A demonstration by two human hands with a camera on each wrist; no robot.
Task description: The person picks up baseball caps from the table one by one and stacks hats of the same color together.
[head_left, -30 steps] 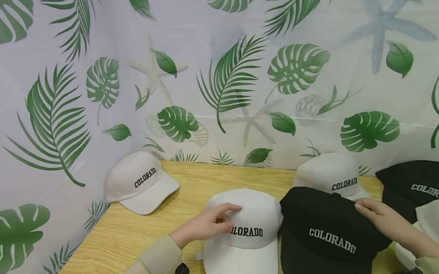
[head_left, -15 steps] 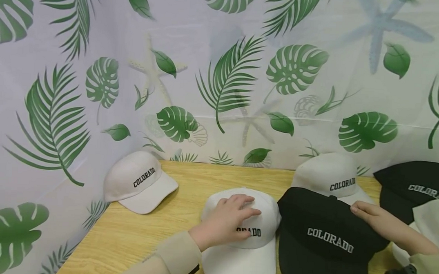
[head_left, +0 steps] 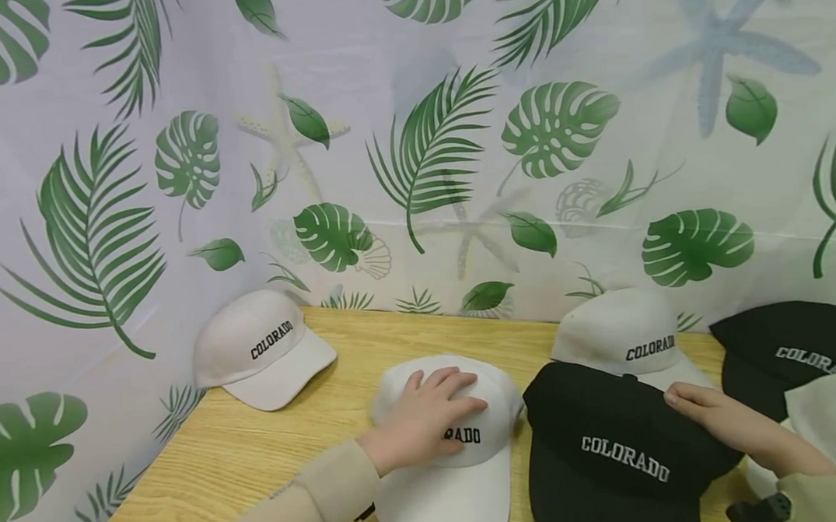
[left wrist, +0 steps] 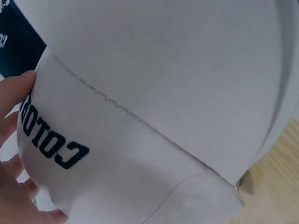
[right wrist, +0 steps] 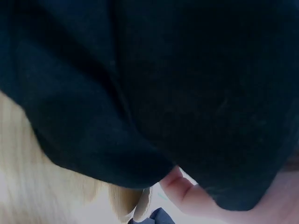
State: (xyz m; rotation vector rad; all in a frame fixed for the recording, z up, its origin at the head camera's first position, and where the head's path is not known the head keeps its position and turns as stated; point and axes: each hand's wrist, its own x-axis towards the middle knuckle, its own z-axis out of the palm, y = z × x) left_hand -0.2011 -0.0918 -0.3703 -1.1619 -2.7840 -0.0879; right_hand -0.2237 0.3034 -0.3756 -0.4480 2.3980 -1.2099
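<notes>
A white baseball cap (head_left: 449, 500) with dark COLORADO lettering lies at the front middle, brim toward me. My left hand (head_left: 421, 421) rests on its crown, fingers spread, covering the first letters. In the left wrist view the white crown fills most of the picture, and the fingertips (left wrist: 29, 79) touch its front. Beside it on the right is a black COLORADO cap (head_left: 614, 425), also brim forward. My right hand (head_left: 729, 422) grips this cap at the upper right of its crown. Black fabric hides much of that hand in the right wrist view.
At the table's (head_left: 344, 339) left end sits another white cap (head_left: 260, 351). Behind the black cap stands a white cap (head_left: 618, 332). A second black cap (head_left: 799, 348) and a partly cut-off white cap (head_left: 825, 411) are at the right. A leaf-patterned curtain (head_left: 423, 137) hangs behind.
My left hand has moved right and spread its fingers over the white cap's crown. That cap has shifted slightly left, leaving a narrow gap to the black cap. The right hand keeps its grip.
</notes>
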